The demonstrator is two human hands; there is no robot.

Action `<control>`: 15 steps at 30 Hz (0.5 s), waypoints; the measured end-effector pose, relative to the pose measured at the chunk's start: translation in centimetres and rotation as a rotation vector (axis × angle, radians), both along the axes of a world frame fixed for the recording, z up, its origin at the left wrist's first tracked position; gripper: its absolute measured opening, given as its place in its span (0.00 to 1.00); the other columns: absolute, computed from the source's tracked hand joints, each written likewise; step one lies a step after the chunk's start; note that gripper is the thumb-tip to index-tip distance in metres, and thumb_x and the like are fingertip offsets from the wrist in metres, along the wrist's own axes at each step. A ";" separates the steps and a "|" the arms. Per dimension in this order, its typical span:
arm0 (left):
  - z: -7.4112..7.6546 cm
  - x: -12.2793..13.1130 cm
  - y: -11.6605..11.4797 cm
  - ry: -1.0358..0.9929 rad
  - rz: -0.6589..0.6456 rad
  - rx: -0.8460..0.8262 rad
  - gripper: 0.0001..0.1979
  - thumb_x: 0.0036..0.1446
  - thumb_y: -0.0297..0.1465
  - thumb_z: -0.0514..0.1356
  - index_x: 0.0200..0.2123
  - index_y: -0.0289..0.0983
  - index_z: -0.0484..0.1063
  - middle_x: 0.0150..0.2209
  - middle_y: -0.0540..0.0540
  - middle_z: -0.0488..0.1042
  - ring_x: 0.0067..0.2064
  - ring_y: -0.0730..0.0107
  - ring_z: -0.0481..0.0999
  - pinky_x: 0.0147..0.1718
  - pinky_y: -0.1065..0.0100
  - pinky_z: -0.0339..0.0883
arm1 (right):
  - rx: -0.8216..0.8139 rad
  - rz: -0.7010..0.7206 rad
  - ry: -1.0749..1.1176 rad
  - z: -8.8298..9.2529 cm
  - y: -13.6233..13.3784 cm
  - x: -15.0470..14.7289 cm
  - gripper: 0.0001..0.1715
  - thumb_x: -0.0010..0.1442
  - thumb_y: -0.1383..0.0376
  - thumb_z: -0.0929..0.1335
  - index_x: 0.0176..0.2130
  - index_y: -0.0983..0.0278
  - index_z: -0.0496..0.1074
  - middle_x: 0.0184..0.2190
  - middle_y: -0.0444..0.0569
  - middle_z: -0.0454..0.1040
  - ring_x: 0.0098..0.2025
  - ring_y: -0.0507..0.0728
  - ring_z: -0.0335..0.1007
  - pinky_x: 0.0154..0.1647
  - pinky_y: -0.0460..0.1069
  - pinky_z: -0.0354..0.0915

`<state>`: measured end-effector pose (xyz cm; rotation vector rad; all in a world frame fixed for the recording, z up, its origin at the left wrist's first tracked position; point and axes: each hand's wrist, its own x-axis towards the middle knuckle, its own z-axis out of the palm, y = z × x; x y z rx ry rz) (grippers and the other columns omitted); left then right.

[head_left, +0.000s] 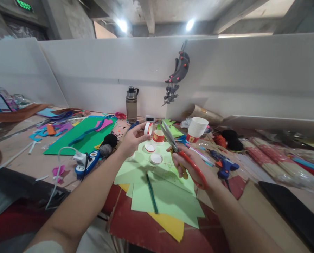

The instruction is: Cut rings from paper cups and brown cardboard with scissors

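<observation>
Between the fingers and thumb of my left hand is a short, cut-down paper cup piece, white with a red band. My right hand grips red-handled scissors, their blades pointing up and away, to the right of the cup piece. Below the hands, a red-and-white cup section stands on light green paper. Nearer to me are a shallow cup piece with a red inside and a white round cup base. A dark green pencil lies across the paper.
A stack of paper cups stands at the back right, near a blue glue gun. A water bottle is at the back. On the left lie a green sheet, yarn balls and a blue power strip with a cable.
</observation>
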<state>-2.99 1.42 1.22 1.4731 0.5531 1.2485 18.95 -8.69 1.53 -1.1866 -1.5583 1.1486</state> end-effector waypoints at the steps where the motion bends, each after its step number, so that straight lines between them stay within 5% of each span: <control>1: 0.1 -0.2 0.1 -0.024 0.005 -0.010 0.31 0.46 0.33 0.70 0.56 0.38 0.70 0.46 0.41 0.77 0.45 0.62 0.76 0.42 0.65 0.71 | -0.008 0.020 -0.030 0.2 -0.1 0.0 0.20 0.57 0.51 0.67 0.40 0.63 0.67 0.23 0.38 0.63 0.16 0.47 0.61 0.14 0.44 0.58; 6: 0.5 -0.7 0.1 -0.149 -0.005 -0.040 0.29 0.46 0.34 0.70 0.54 0.41 0.72 0.52 0.42 0.74 0.46 0.66 0.74 0.40 0.69 0.68 | -0.053 0.082 -0.120 0.5 -0.6 -0.1 0.17 0.58 0.53 0.67 0.41 0.63 0.69 0.22 0.37 0.63 0.15 0.47 0.62 0.13 0.42 0.56; 15: 0.5 -0.5 -0.5 -0.245 -0.119 -0.147 0.25 0.48 0.32 0.69 0.51 0.37 0.75 0.46 0.43 0.76 0.37 0.73 0.72 0.37 0.71 0.65 | -0.117 0.069 -0.082 1.1 -1.4 -0.8 0.17 0.58 0.51 0.65 0.34 0.63 0.66 0.19 0.36 0.62 0.14 0.45 0.58 0.12 0.40 0.52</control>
